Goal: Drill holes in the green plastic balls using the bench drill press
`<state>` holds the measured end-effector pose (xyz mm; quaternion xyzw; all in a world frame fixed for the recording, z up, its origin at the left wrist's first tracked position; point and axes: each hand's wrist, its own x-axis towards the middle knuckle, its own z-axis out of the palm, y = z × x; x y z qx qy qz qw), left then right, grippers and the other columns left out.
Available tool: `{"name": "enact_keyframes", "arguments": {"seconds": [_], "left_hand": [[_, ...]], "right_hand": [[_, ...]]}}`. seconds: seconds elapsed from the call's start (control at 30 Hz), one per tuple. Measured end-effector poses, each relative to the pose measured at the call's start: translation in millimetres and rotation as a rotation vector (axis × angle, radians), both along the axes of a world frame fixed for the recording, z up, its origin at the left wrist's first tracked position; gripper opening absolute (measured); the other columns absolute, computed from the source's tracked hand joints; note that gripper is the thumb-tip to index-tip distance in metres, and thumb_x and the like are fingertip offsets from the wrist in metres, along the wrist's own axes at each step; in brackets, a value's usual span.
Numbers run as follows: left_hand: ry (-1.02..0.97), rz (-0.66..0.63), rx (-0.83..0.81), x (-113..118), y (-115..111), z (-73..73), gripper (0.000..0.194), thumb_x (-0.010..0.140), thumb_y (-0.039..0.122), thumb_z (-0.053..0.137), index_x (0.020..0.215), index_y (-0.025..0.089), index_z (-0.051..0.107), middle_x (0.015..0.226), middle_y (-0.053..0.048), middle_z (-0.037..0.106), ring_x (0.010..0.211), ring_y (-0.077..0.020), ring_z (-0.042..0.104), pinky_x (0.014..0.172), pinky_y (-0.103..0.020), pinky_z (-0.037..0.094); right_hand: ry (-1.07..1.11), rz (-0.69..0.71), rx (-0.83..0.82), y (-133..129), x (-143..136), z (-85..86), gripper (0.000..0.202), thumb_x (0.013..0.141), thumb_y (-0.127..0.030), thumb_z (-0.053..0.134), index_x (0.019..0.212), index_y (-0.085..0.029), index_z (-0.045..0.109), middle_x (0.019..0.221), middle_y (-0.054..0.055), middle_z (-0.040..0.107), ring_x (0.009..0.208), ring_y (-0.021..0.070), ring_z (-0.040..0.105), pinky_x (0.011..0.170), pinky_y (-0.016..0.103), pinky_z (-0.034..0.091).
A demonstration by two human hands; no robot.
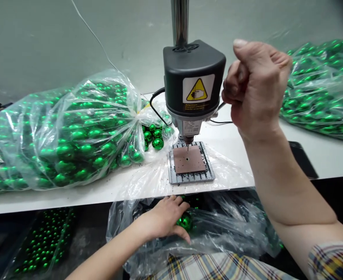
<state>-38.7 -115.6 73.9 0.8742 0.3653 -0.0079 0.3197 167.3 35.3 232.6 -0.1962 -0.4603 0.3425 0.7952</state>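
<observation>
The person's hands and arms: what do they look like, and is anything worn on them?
The left hand and right hand are bare, without gloves. The right sleeve is plaid in pale, yellow and dark tones, leaving the forearm uncovered. The left forearm is also bare; no left sleeve is in view.

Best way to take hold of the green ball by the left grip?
Probably around its widest part, from above and the left: the green ball is round and smooth, its upper face shows, and the left grip sits on that side with thumb and fingers spread. Its underside is hidden.
</observation>
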Motion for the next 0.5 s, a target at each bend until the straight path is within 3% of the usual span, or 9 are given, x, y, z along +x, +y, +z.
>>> {"name": "enact_keyframes", "arguments": {"seconds": [0.07,0.17,0.27,0.37,0.43,0.5], "left_hand": [[-0.080,0.084,0.014,-6,13,2.7,0.044,0.089,0.053,0.067,0.116,0.018,0.067,0.102,-0.010,0.074,0.087,-0.0262,0.070,0.074,-0.034,0.052],[-0.254,0.506,0.238,-13,67,8.9,0.029,0.103,0.037,0.045,0.108,0.020,0.067,0.091,-0.006,0.073,0.077,-0.0192,0.068,0.074,-0.031,0.050],[-0.059,0.871,0.437,-17,136,8.9,0.024,0.100,0.031,0.050,0.115,0.018,0.064,0.101,-0.013,0.072,0.094,-0.0272,0.069,0.085,-0.037,0.049],[0.148,0.979,0.346,-16,183,-2.5,0.042,0.093,0.038,0.062,0.128,0.015,0.056,0.120,-0.022,0.066,0.113,-0.0372,0.065,0.090,-0.043,0.049],[0.141,1.008,0.301,-16,195,-11.7,0.049,0.089,0.036,0.068,0.131,0.015,0.053,0.122,-0.022,0.065,0.114,-0.0376,0.065,0.090,-0.043,0.049],[-0.016,1.060,0.309,-19,193,-17.8,0.050,0.085,0.033,0.072,0.128,0.015,0.053,0.114,-0.017,0.067,0.108,-0.0338,0.066,0.089,-0.041,0.050]], "right_hand": [[0.000,-0.007,0.012,-1,-1,-0.6,0.047,0.080,-0.008,0.060,0.039,-0.023,0.041,0.034,-0.004,0.030,0.029,0.0085,0.021,0.029,0.029,0.007],[-0.020,-0.024,0.024,-2,-1,-0.1,0.047,0.081,-0.008,0.059,0.039,-0.022,0.042,0.035,-0.004,0.031,0.030,0.0090,0.022,0.030,0.030,0.007],[-0.039,-0.036,0.029,-2,-1,-0.3,0.047,0.082,-0.009,0.059,0.040,-0.022,0.043,0.035,-0.003,0.032,0.030,0.0094,0.022,0.030,0.030,0.007],[-0.042,-0.049,0.024,-3,-1,-0.9,0.046,0.083,-0.010,0.058,0.041,-0.022,0.043,0.035,-0.003,0.033,0.030,0.0090,0.021,0.031,0.030,0.007],[-0.047,-0.054,0.025,-3,-1,-1.1,0.046,0.082,-0.011,0.059,0.041,-0.022,0.042,0.036,-0.004,0.033,0.030,0.0085,0.021,0.031,0.029,0.007],[-0.052,-0.049,0.030,-2,-1,-1.1,0.045,0.082,-0.012,0.059,0.041,-0.023,0.042,0.036,-0.004,0.033,0.030,0.0082,0.022,0.031,0.029,0.008]]}}
